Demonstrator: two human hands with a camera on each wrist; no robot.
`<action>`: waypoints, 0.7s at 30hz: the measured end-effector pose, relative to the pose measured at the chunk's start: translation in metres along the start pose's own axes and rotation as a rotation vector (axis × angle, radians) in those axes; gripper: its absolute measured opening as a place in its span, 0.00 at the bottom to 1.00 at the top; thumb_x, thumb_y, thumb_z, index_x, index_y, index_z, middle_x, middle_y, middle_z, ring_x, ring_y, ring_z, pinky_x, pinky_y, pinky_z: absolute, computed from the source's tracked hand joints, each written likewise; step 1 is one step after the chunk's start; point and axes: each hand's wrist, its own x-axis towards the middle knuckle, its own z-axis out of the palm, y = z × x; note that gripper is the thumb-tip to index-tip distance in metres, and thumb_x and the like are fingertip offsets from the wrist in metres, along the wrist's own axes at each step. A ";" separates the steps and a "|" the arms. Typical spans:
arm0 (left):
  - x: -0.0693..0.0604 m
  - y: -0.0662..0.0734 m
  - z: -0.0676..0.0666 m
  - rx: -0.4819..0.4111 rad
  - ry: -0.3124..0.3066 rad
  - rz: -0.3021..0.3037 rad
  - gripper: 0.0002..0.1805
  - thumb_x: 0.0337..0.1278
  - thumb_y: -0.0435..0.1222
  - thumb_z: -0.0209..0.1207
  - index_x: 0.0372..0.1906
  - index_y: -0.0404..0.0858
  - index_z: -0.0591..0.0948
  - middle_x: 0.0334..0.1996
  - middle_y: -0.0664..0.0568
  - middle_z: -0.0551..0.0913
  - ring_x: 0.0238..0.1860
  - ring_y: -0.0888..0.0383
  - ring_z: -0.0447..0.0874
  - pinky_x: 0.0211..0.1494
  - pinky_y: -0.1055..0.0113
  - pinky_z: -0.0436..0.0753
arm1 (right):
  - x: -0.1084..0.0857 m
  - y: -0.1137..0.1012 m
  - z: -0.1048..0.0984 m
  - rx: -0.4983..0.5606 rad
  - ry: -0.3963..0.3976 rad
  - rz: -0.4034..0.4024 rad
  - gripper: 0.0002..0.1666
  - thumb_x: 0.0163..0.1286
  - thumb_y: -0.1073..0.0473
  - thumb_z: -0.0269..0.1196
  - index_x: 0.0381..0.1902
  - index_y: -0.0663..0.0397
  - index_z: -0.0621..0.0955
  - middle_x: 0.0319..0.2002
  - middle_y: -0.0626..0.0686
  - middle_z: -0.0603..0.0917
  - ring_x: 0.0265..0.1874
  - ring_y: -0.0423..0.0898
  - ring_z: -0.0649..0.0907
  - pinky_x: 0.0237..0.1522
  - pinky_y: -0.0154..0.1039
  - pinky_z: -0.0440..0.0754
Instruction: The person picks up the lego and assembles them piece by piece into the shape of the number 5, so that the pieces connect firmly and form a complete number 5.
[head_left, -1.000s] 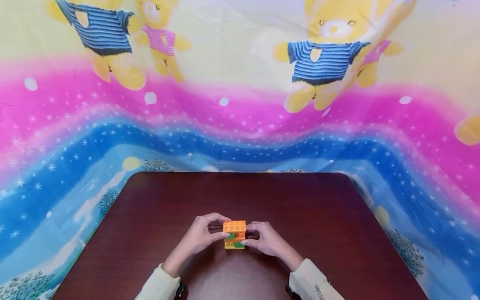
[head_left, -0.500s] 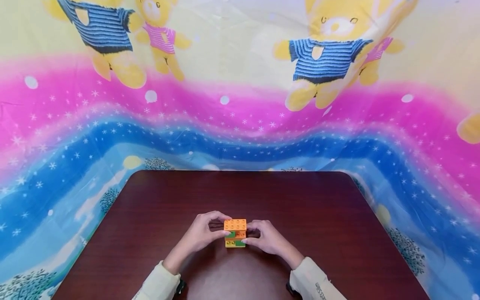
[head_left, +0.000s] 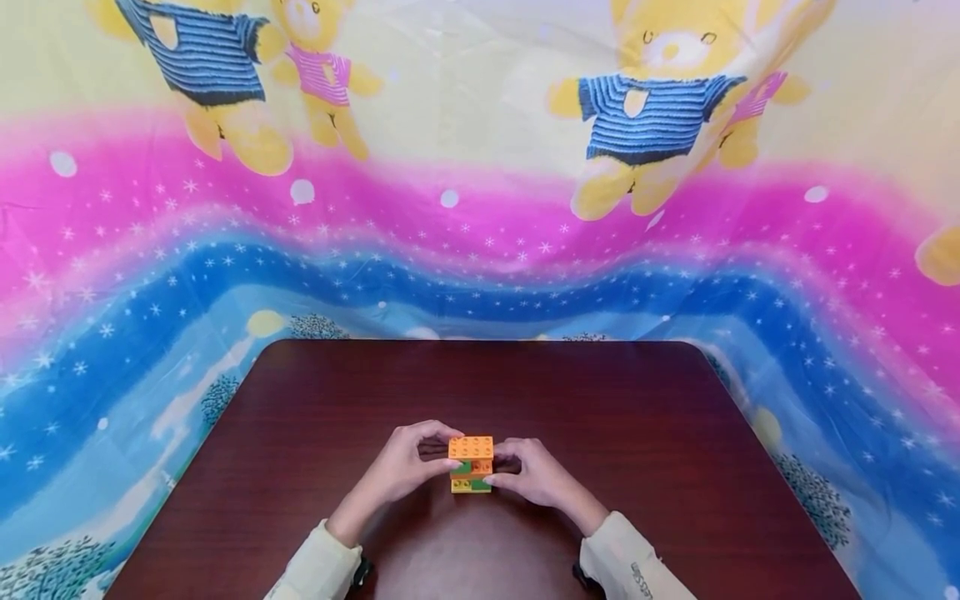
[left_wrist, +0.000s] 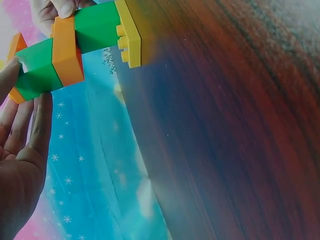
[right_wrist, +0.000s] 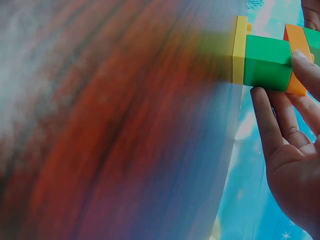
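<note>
A small tower of toy building bricks stands on the table between both hands. Its top is a flat orange brick with studs. Beneath come a green brick set to the left, a middle orange brick, a lower green brick set to the right and a flat yellow brick at the base. My left hand pinches the tower's upper part between thumb and fingers, around the upper green brick. Lower down, my right hand grips from the right, around the lower green and middle orange bricks.
The dark reddish-brown table has rounded far corners. Behind it and along its sides hangs a printed cloth with bears and snowflakes. Pale sleeves cover both forearms, with dark bands showing near the wrists.
The head view has shifted very slightly. Both hands keep their hold on the brick tower, and it stands in the same place.
</note>
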 end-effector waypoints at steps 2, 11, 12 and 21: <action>-0.001 0.000 0.000 0.003 -0.004 -0.005 0.19 0.57 0.43 0.74 0.54 0.52 0.86 0.50 0.59 0.88 0.50 0.62 0.88 0.53 0.68 0.87 | 0.000 -0.001 0.000 0.004 -0.006 0.004 0.24 0.67 0.47 0.73 0.59 0.45 0.86 0.45 0.42 0.87 0.43 0.36 0.86 0.49 0.35 0.86; 0.001 0.001 0.000 0.048 0.007 0.026 0.19 0.58 0.44 0.74 0.54 0.53 0.85 0.50 0.60 0.87 0.50 0.62 0.88 0.54 0.66 0.87 | -0.001 -0.004 -0.003 0.004 -0.007 0.014 0.24 0.69 0.48 0.72 0.61 0.44 0.85 0.46 0.42 0.86 0.46 0.41 0.86 0.53 0.40 0.86; 0.001 0.001 0.000 0.050 0.009 0.031 0.19 0.59 0.44 0.73 0.55 0.53 0.85 0.50 0.60 0.87 0.50 0.62 0.88 0.54 0.66 0.87 | -0.001 -0.003 -0.002 0.002 -0.004 0.015 0.24 0.69 0.48 0.71 0.61 0.44 0.85 0.46 0.42 0.86 0.46 0.41 0.86 0.53 0.40 0.86; 0.007 -0.004 0.000 0.028 0.018 0.036 0.18 0.61 0.43 0.72 0.56 0.51 0.85 0.50 0.58 0.87 0.50 0.61 0.88 0.54 0.63 0.87 | -0.001 -0.001 0.003 0.041 0.020 0.033 0.22 0.71 0.47 0.69 0.60 0.43 0.84 0.48 0.43 0.84 0.45 0.38 0.85 0.51 0.35 0.86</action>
